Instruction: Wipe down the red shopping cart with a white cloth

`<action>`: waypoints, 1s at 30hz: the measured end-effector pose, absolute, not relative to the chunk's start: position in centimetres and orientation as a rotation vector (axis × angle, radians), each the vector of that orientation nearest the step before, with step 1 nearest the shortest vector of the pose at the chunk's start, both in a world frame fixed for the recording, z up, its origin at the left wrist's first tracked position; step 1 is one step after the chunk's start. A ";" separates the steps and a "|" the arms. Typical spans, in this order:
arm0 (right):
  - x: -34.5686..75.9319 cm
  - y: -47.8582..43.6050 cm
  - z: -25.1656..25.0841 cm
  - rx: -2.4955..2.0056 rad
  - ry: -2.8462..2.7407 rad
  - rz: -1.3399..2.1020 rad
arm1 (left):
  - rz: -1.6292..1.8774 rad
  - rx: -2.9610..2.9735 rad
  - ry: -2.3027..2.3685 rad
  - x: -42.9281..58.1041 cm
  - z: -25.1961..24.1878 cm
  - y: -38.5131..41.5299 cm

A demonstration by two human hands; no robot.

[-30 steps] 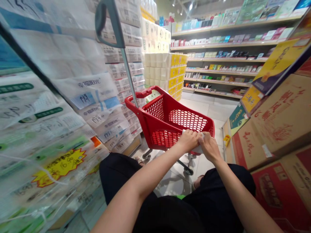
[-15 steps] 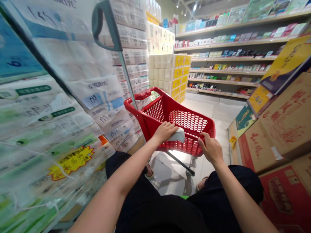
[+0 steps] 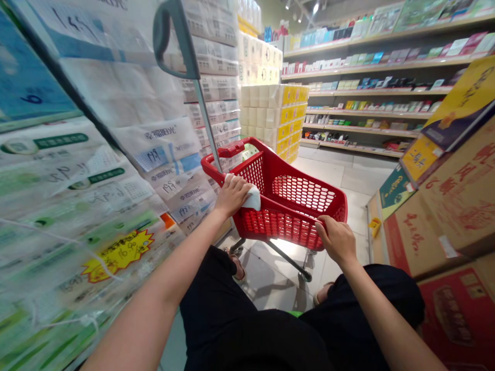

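A red plastic shopping cart (image 3: 282, 226) with perforated walls stands in front of my knees. My left hand (image 3: 232, 195) presses a white cloth (image 3: 253, 199) against the cart's near side, close to its left end; its fingers lie over the cloth. At the right end, my right hand (image 3: 337, 238) is closed round the near rim, thumb on top and fingers partly hidden. The cart's long grey handle (image 3: 185, 46) rises at the left on a metal pole. Something green and white (image 3: 249, 151) shows behind the cart's inner divider.
Wrapped paper packs (image 3: 162, 144) are stacked high on the left. A yellow-and-white stack (image 3: 284, 118) stands behind the cart. Cardboard boxes (image 3: 433, 221) line the right side. Stocked shelves (image 3: 359, 90) span the back, beyond pale floor tiles (image 3: 358, 180).
My left hand has slid leftward along the cart's near side with the white cloth. The right hand keeps its place on the rim. The view has shifted slightly.
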State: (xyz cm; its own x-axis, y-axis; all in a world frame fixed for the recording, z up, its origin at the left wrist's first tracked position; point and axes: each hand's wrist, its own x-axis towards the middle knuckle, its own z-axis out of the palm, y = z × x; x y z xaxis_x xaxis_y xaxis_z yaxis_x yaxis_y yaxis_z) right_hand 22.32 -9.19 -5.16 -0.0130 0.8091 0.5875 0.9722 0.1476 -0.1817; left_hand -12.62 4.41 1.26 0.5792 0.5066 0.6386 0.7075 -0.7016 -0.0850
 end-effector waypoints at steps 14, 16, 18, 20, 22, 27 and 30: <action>21.8 -10.7 -5.7 -1.694 -1.836 -0.406 | -0.738 -2.499 -0.900 6.2 -5.5 -7.0; 22.0 -10.9 -5.8 -1.687 -1.843 -0.409 | -0.695 -2.494 -0.853 5.7 -5.8 -6.9; 22.1 -11.0 -5.8 -1.678 -1.857 -0.402 | -0.667 -2.487 -0.852 4.2 -6.0 -6.1; 22.2 -10.9 -5.8 -1.687 -1.855 -0.394 | -0.682 -2.465 -0.943 2.1 -6.2 -5.0; 22.2 -10.8 -5.7 -1.700 -1.845 -0.388 | -0.728 -2.425 -1.077 -0.1 -6.2 -3.9; 21.4 -10.6 -5.6 -1.672 -1.847 -0.390 | -0.880 -2.283 -1.357 -3.5 -6.6 -2.2; 20.7 -10.8 -5.5 -1.665 -1.847 -0.380 | -0.964 -2.242 -1.458 -3.4 -8.4 -2.6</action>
State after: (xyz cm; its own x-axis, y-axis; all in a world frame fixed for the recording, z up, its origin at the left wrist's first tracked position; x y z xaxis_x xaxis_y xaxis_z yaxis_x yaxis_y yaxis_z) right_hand 20.68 -10.84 -5.48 -0.0172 0.7913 0.6112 0.9683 0.1655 -0.1871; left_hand -3.43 -2.63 -8.42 0.2606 0.6914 0.6738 0.8909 -0.4411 0.1081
